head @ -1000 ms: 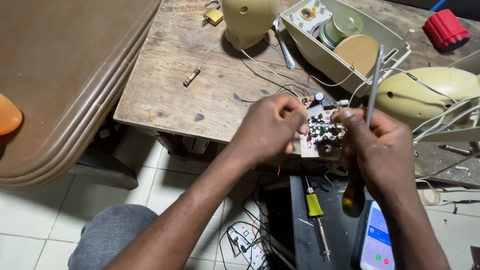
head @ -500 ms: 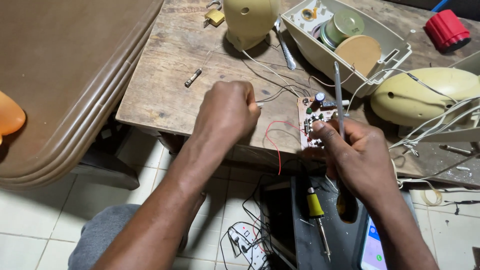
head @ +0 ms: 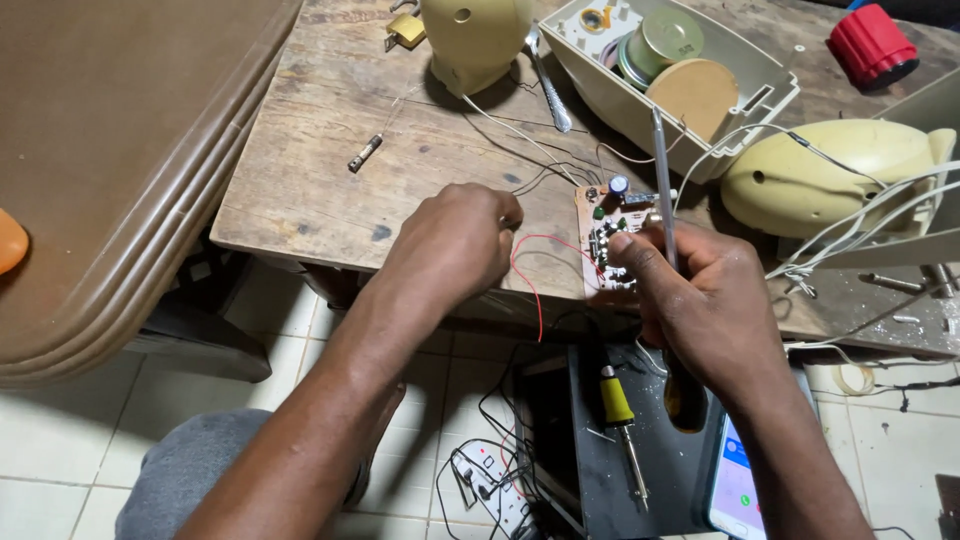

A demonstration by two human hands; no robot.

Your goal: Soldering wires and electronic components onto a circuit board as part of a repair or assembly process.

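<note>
A small circuit board point(head: 600, 235) lies near the front edge of the worn wooden table point(head: 300, 170). My right hand point(head: 700, 300) rests on the board's right side and grips a screwdriver point(head: 662, 180) whose thin metal shaft points up and away; its dark handle point(head: 685, 395) hangs below my palm. My left hand point(head: 450, 245) is left of the board, fingers curled at the end of a red wire point(head: 535, 275) that loops down from the board. White and grey wires point(head: 540, 160) run from the board to the parts behind.
Cream plastic shells point(head: 475, 40) point(head: 830, 180), a cream tray point(head: 775, 95) with round parts, a red cap point(head: 872, 45), a padlock point(head: 405, 30) and a small fuse-like part point(head: 364, 153) sit on the table. Below are a yellow-handled tool point(head: 620, 420), a phone point(head: 740, 480) and a power strip point(head: 490, 490).
My left hand has come off the board and moved left, drawing the red wire out. My right hand now holds the board alone, with the screwdriver swung more upright.
</note>
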